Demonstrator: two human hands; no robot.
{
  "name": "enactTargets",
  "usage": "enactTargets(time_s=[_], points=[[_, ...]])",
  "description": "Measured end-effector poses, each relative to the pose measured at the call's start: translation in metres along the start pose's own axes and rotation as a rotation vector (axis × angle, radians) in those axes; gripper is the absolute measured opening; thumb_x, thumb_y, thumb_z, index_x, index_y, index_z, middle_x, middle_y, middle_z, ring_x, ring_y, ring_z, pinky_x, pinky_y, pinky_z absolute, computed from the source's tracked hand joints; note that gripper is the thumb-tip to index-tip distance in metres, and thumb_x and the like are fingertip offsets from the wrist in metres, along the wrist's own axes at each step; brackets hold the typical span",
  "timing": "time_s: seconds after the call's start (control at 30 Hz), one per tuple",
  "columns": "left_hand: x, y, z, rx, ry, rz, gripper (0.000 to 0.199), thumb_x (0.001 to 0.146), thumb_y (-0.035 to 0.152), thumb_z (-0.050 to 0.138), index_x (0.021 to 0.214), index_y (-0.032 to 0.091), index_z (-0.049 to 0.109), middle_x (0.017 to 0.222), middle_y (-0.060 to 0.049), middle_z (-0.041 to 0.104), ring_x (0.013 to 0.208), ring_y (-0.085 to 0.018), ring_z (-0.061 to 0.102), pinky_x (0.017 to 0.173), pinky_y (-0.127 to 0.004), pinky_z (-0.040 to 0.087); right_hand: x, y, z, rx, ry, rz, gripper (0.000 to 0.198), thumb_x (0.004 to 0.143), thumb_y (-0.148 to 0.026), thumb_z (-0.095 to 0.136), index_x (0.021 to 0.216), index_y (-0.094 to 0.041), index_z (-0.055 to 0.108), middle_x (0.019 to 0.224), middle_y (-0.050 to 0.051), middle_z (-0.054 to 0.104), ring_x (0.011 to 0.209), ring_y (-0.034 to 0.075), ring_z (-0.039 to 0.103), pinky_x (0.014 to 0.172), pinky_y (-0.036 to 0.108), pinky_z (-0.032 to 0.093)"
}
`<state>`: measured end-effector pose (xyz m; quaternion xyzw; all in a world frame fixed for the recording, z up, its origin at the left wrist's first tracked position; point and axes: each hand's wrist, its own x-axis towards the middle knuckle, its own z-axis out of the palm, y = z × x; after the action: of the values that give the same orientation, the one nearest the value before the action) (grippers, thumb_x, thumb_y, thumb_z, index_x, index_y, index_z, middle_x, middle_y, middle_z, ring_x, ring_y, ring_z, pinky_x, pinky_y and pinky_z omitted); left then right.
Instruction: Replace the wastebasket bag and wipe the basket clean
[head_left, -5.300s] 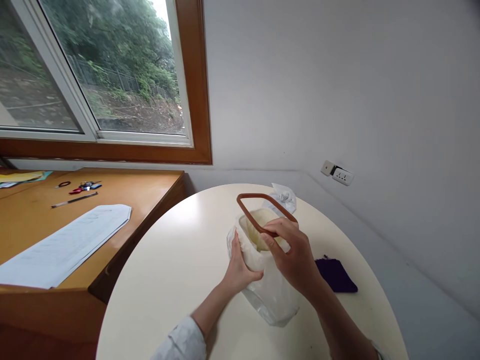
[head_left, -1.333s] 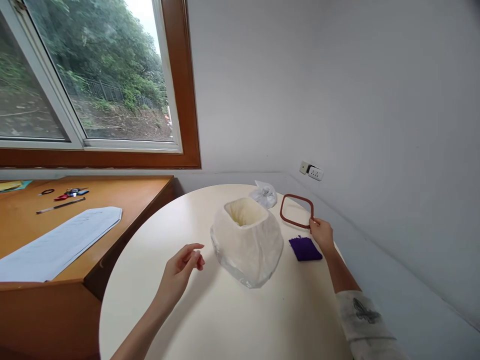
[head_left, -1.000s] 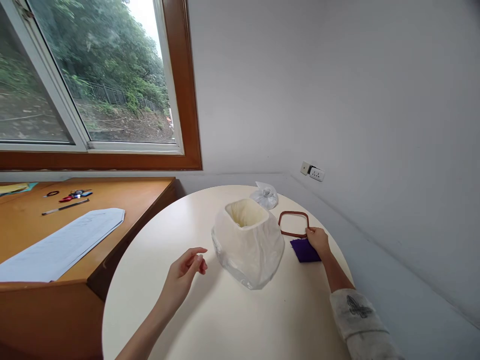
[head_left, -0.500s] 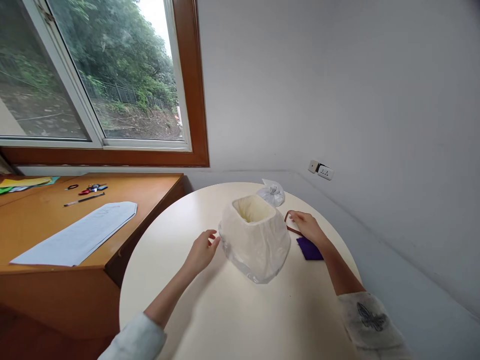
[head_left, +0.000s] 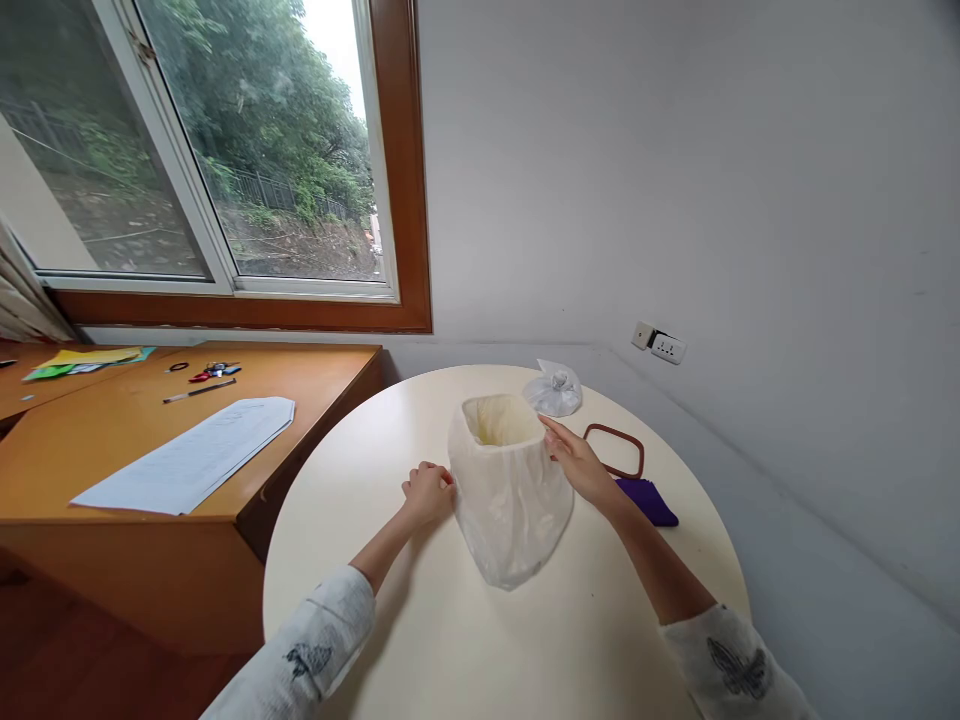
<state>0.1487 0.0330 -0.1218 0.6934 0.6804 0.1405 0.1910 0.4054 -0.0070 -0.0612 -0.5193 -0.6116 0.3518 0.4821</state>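
A pale bin lined with a thin white plastic bag stands on the round table, its mouth upward and the bag folded down over its outside. My left hand is at the bin's left side, fingers closed on the edge of the bag. My right hand lies against the bin's right side just below the rim, its fingers stretched out. To the right of that hand lies a brown rounded ring frame. A folded purple cloth is beside my right wrist. Behind the bin sits a knotted white plastic bag.
The cream round table stands close to the wall. On the wooden desk at left lie white paper sheets, a pen, scissors and coloured papers. Wall sockets are at right.
My right hand has left the brown frame and moved left onto the bin's side. My left hand has come in against the bag and closed. The view has turned slightly left.
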Motion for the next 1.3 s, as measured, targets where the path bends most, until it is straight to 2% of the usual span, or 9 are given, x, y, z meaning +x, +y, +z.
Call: enactTargets(time_s=[0.2,0.3,0.4,0.57,0.67,0.83,0.93,1.1,1.3], points=[[0.004,-0.011,-0.009,-0.057,-0.044,0.009,0.023,0.079,0.033,0.041,0.085,0.021,0.060,0.094,-0.006,0.066,0.086,-0.022,0.061,0.070,-0.029,0.042,0.006,0.038,-0.011,-0.551,0.089,0.179,0.041,0.087,-0.036,0.034,0.116,-0.015,0.054,0.115,0.012,0.058,0.102,0.018,0.056,0.088,0.029,0.040],[0.008,-0.010,-0.008,-0.039,-0.033,0.006,0.023,0.075,0.036,0.048,0.087,0.019,0.058,0.096,-0.009,0.066,0.089,-0.025,0.060,0.073,-0.032,0.042,0.004,0.059,-0.010,-0.672,0.037,0.244,0.039,0.081,-0.038,0.047,0.105,-0.010,0.060,0.111,0.018,0.058,0.106,0.026,0.052,0.088,0.034,0.038],[0.014,-0.006,-0.004,-0.021,-0.037,0.018,0.014,0.066,0.029,0.058,0.074,0.018,0.058,0.094,-0.010,0.065,0.093,-0.029,0.058,0.076,-0.034,0.041,0.002,0.070,-0.004,-0.780,0.001,0.276,0.039,0.077,-0.040,0.052,0.098,-0.008,0.062,0.109,0.021,0.056,0.107,0.031,0.050,0.085,0.037,0.037],[0.023,-0.005,-0.007,-0.093,-0.092,0.004,0.005,0.070,0.022,0.053,0.071,0.018,0.056,0.083,-0.007,0.068,0.079,-0.021,0.062,0.062,-0.026,0.043,0.002,0.075,-0.002,-0.845,-0.062,0.239,0.021,0.075,-0.031,0.054,0.081,-0.013,0.064,0.100,0.014,0.059,0.098,0.025,0.054,0.079,0.031,0.038],[0.026,-0.009,-0.014,-0.132,-0.087,-0.033,0.010,0.076,0.025,0.049,0.077,0.017,0.056,0.086,-0.008,0.068,0.076,-0.019,0.063,0.057,-0.024,0.043,0.002,0.076,-0.002,-0.838,-0.079,0.213,0.016,0.077,-0.024,0.051,0.078,-0.014,0.063,0.098,0.011,0.059,0.095,0.021,0.055,0.078,0.027,0.037],[0.028,-0.011,-0.012,-0.127,-0.087,-0.051,0.015,0.072,0.028,0.058,0.082,0.016,0.057,0.092,-0.010,0.065,0.082,-0.022,0.061,0.063,-0.027,0.044,0.004,0.078,0.003,-0.790,-0.030,0.238,0.029,0.077,-0.033,0.052,0.091,-0.010,0.061,0.101,0.016,0.058,0.096,0.024,0.053,0.076,0.030,0.038],[0.026,-0.008,-0.005,-0.138,-0.121,-0.037,0.013,0.076,0.027,0.060,0.081,0.014,0.059,0.093,-0.009,0.063,0.086,-0.020,0.059,0.072,-0.032,0.046,0.006,0.080,0.006,-0.708,-0.041,0.239,0.016,0.073,-0.026,0.055,0.077,-0.012,0.062,0.094,0.013,0.061,0.092,0.023,0.054,0.075,0.029,0.037],[0.024,-0.001,-0.010,-0.313,-0.157,-0.062,0.026,0.086,0.031,0.052,0.105,0.014,0.056,0.104,-0.007,0.058,0.090,-0.017,0.058,0.078,-0.036,0.049,0.010,0.082,0.001,-0.447,-0.058,0.275,0.015,0.072,-0.023,0.052,0.062,-0.014,0.058,0.072,0.006,0.063,0.073,0.019,0.057,0.067,0.028,0.040],[0.027,0.013,-0.050,-0.748,-0.071,-0.072,0.017,0.077,0.029,0.053,0.070,0.015,0.047,0.069,-0.003,0.057,0.061,-0.013,0.057,0.059,-0.027,0.048,0.017,0.067,-0.012,0.011,-0.019,0.286,0.035,0.083,-0.034,0.032,0.090,-0.015,0.060,0.078,0.007,0.067,0.074,0.018,0.061,0.066,0.029,0.046]])
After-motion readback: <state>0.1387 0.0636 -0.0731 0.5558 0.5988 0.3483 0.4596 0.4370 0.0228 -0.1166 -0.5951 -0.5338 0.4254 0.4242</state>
